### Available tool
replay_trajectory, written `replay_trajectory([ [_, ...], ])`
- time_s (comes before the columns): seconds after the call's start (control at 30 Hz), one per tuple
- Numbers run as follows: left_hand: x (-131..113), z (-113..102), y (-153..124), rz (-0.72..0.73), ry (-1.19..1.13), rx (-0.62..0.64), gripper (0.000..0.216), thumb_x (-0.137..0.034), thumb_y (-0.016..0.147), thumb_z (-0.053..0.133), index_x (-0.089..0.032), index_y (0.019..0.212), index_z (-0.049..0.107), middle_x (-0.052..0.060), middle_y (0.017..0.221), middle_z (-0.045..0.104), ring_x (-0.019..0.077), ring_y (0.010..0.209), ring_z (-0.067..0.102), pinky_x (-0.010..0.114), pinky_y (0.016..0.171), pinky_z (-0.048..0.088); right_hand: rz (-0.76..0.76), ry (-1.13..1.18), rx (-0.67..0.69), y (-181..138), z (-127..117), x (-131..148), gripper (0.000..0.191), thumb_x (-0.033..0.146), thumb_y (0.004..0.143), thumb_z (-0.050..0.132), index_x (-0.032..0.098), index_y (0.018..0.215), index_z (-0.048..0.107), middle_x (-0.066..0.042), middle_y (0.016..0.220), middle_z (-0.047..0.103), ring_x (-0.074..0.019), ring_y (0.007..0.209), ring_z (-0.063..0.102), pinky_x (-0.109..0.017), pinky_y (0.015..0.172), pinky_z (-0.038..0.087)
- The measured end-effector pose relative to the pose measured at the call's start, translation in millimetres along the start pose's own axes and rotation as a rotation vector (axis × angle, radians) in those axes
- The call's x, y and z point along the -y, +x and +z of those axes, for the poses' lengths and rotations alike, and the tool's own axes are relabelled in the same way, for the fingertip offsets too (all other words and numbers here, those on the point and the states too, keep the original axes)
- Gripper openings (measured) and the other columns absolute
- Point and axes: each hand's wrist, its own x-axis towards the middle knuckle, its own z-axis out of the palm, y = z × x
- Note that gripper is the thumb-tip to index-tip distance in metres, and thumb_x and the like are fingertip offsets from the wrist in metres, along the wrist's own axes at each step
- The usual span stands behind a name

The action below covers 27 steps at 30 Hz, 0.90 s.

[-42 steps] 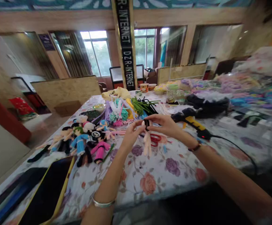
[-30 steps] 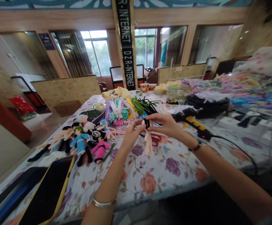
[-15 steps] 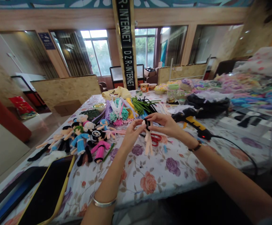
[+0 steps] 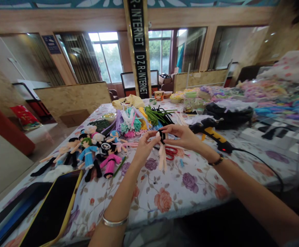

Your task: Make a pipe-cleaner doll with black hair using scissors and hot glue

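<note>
Between my two hands, above the flowered tablecloth, is a small pipe-cleaner doll (image 4: 162, 158) with a black top and pale legs hanging down. My left hand (image 4: 147, 145) pinches its left side, and my right hand (image 4: 178, 136) grips the black part from the right with bent fingers. Partly hidden behind the doll lie scissors with red handles (image 4: 172, 153). Several finished dolls (image 4: 89, 154) in blue, pink and black are heaped on the left. A black and yellow glue gun (image 4: 213, 135), its red light on, rests beyond my right wrist.
Bundles of coloured pipe cleaners (image 4: 132, 120) lie behind my hands. A phone in a yellow case (image 4: 54, 206) is at the front left. The glue gun's black cord (image 4: 265, 161) runs off the right side. Farther right are a black bag (image 4: 228, 115) and piled pipe cleaners.
Almost nothing differs. Both hands stay at the same spot on the doll, with only a very slight shift of the doll and right wrist.
</note>
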Motion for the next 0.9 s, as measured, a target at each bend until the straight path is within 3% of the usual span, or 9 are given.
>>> replay_trajectory([
  [0.9,-4.2,1.0,-3.8,0.027,0.02,-0.008,0.036,-0.033,0.062,0.074,-0.017,0.091,0.06,0.004,0.099,0.063,0.0136,0.086,0.059,0.025,0.076,0.045,-0.016,-0.118,0.011,0.1,-3.4,3.2,0.036,0.035,0.066,0.074,0.018,0.094,0.061,-0.008,0.104,0.067,-0.0221,0.099,0.064,-0.042,0.095,0.049],
])
